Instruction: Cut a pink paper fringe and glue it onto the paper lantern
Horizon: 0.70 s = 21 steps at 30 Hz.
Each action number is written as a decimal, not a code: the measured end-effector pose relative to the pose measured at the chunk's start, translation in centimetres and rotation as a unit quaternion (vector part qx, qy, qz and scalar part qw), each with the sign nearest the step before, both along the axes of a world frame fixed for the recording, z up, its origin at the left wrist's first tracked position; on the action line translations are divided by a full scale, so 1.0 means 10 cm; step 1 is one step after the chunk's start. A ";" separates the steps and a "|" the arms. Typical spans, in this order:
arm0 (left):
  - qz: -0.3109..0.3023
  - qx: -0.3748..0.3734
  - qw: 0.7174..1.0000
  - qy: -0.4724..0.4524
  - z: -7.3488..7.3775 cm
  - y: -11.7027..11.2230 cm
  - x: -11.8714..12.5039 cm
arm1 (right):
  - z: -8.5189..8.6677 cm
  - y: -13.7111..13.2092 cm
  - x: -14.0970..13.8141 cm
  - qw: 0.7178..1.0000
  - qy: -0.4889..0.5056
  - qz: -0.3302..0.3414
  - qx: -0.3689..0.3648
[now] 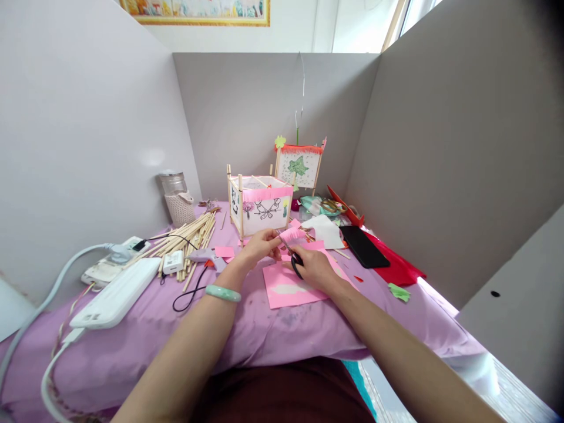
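My right hand is closed around the black handles of a pair of scissors, whose blades point up and left toward a pink paper strip. With its fingers pinched, my left hand holds the strip by its left end; a green bangle circles that wrist. Beneath my right hand lies a larger sheet of pink paper with pale cut-out shapes in it. Just behind my hands stands a lantern of wooden sticks and white paper panels with drawings, a pink band along its top edge.
At left are a bundle of wooden sticks, a glue gun, a white power bank and a jar. Another lantern hangs behind. A black phone and red fabric lie right. Grey partitions enclose the table.
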<state>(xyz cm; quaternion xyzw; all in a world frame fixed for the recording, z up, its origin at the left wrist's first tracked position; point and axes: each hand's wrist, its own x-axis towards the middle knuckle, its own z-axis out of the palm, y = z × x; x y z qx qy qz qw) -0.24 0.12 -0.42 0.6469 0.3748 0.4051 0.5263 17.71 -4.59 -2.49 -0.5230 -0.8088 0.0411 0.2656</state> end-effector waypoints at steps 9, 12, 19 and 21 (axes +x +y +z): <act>-0.009 0.008 1.000 -0.005 0.02 -0.02 0.00 | -0.01 0.01 0.00 1.000 0.007 0.000 0.003; -0.005 0.004 1.000 -0.003 0.02 -0.01 0.00 | -0.01 0.01 0.00 1.000 0.000 -0.001 0.003; 0.001 0.004 1.000 -0.004 0.02 -0.02 0.01 | 0.00 0.00 0.00 1.000 -0.001 0.002 0.008; 0.003 0.005 1.000 -0.001 0.02 -0.02 0.01 | 0.01 0.00 0.00 1.000 0.000 0.003 0.003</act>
